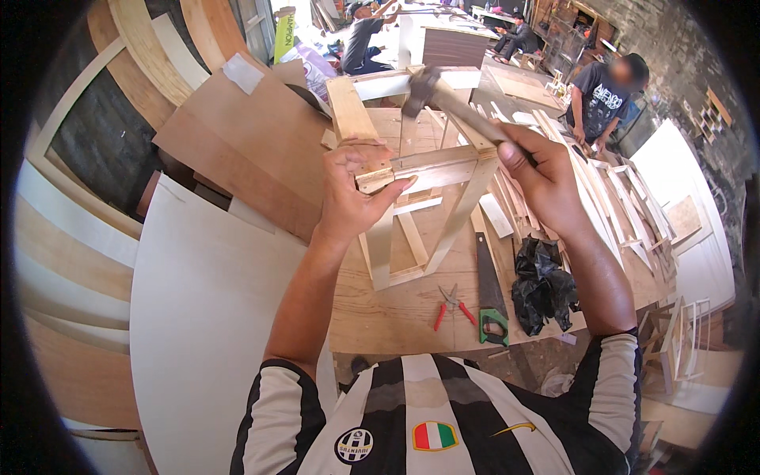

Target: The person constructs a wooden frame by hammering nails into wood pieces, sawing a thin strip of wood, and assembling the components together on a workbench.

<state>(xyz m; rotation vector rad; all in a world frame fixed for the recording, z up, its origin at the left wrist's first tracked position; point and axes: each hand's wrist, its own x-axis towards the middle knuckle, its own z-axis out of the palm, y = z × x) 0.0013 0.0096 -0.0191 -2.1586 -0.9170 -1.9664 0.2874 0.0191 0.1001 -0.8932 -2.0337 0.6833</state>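
My left hand (355,191) grips the top corner of an upright pale wooden frame (454,223), its thumb and fingers around the joint of a short board and crosspiece. My right hand (535,170) is closed on the handle of a hammer (424,89), whose metal head is raised above the frame, up and right of my left hand. The frame stands on a plywood work table (366,315). Near its foot lie red-handled snips (451,303), a handsaw with a green handle (488,294) and a crumpled black plastic bag (538,286).
Timber strips (564,156) and small frames (633,202) crowd the table's right side. Large boards (202,332) and plywood sheets (229,142) lean at left. A co-worker (598,103) stands at the back right; two other people (360,43) (514,39) are farther back beside a wooden cabinet (450,47).
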